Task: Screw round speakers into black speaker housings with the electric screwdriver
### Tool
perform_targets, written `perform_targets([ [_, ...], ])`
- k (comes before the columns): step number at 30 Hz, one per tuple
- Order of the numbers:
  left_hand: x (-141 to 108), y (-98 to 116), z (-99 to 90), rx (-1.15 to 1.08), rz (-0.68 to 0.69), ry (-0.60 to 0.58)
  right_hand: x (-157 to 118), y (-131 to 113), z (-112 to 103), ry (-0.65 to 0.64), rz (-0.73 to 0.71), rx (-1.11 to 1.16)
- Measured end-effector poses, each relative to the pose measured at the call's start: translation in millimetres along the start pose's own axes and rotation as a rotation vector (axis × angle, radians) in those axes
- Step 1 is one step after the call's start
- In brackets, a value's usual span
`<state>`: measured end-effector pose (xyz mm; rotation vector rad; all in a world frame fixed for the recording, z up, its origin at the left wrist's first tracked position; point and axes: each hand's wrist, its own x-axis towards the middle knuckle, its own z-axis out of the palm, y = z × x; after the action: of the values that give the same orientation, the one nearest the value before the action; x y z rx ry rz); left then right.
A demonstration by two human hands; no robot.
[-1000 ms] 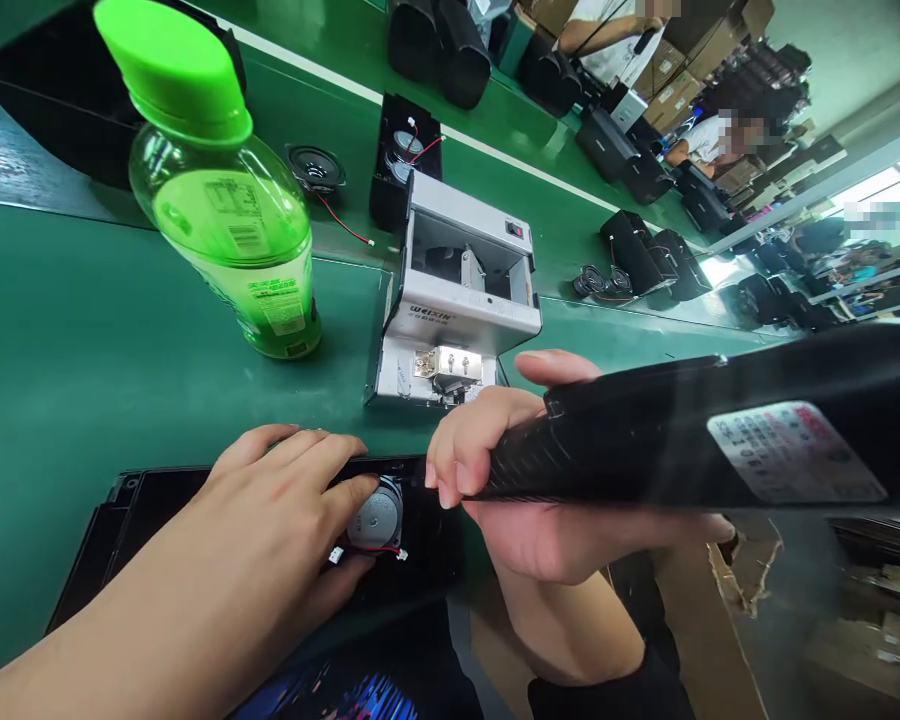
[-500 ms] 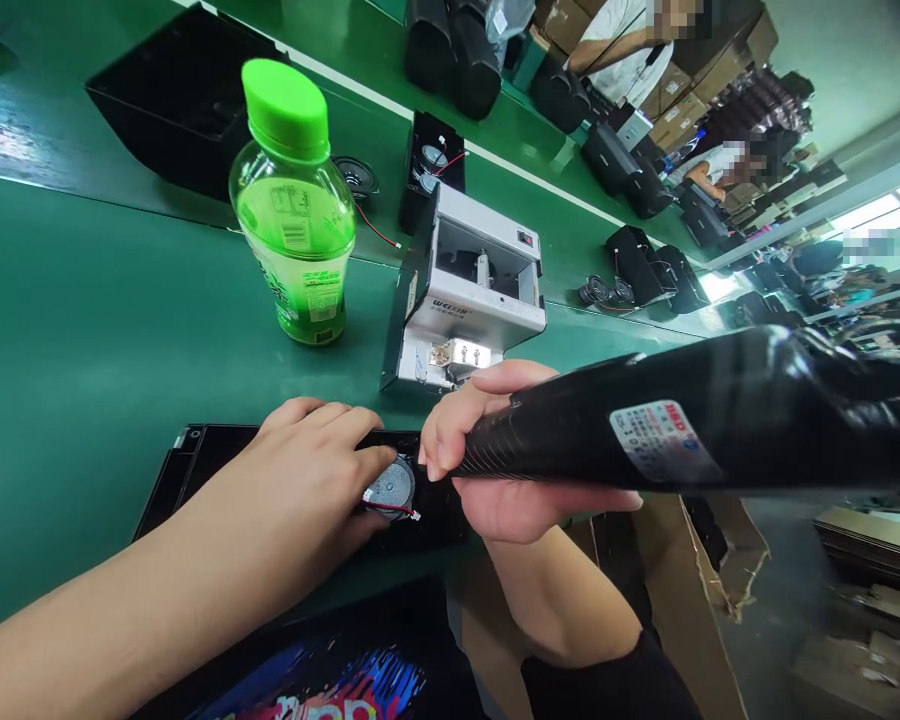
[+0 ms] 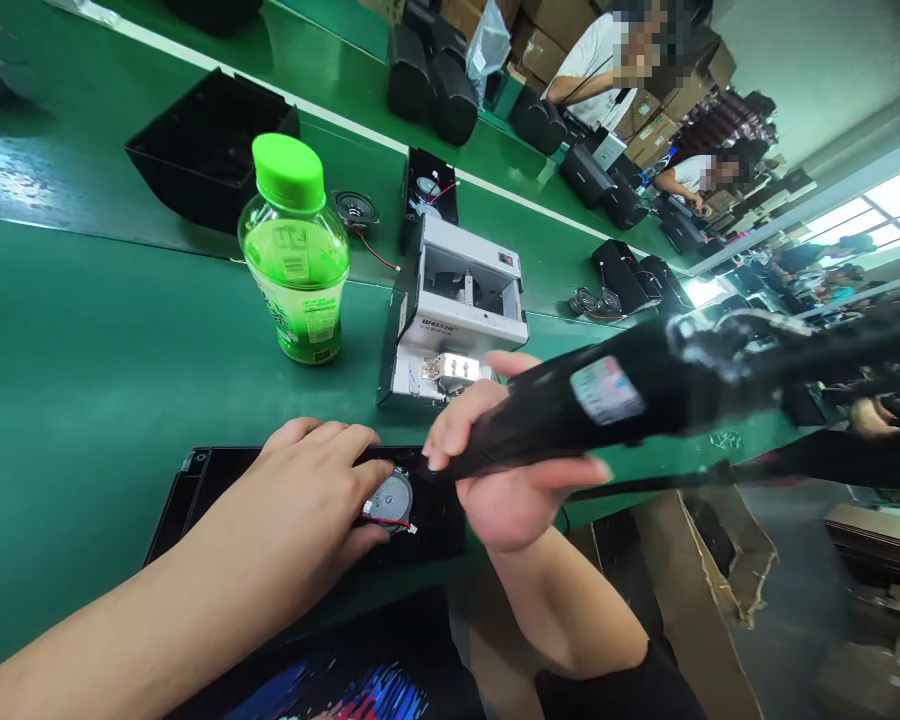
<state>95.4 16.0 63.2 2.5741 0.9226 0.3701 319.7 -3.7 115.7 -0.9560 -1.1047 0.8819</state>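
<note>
1. The right hand point(image 3: 506, 508) grips a black power screwdriver point(image 3: 544, 415), fingers wrapped around its front end. The tool lies nearly level, its nose pointing at the speaker point(image 3: 391, 497); this hold probably lets the fingers guide the nose closely.
2. The speaker sits on a black panel point(image 3: 221, 490), near the edge of the table point(image 3: 120, 350) closest to the person — likely so both hands can work over it comfortably.
3. The left hand point(image 3: 322, 490) lies across the panel, index finger and thumb curled about the speaker's near side. That looks like steadying; whether they actually pinch it, I cannot tell.
4. A red wire point(image 3: 388, 521) crosses the speaker's lower part, its white plug point(image 3: 412, 529) loose beside it.
5. The silver machine point(image 3: 465, 330) stands just beyond the hands — perhaps to be within easy reach. The green bottle point(image 3: 292, 270) stands upright to its left, apart from the panel.
</note>
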Motion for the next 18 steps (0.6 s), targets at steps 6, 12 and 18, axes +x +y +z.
perform_targets([
  [6,-4.7,2.8,1.1,-0.009,0.039,0.098,50.1,-61.7,-8.1,0.129,-0.269,0.043],
  [12,-1.9,3.4,-2.1,-0.002,0.075,0.146,76.0,-41.1,11.4,0.114,-0.284,-0.056],
  [18,-2.1,3.3,-3.8,-0.017,0.059,0.128,75.7,-39.5,12.6,0.162,-0.218,-0.018],
])
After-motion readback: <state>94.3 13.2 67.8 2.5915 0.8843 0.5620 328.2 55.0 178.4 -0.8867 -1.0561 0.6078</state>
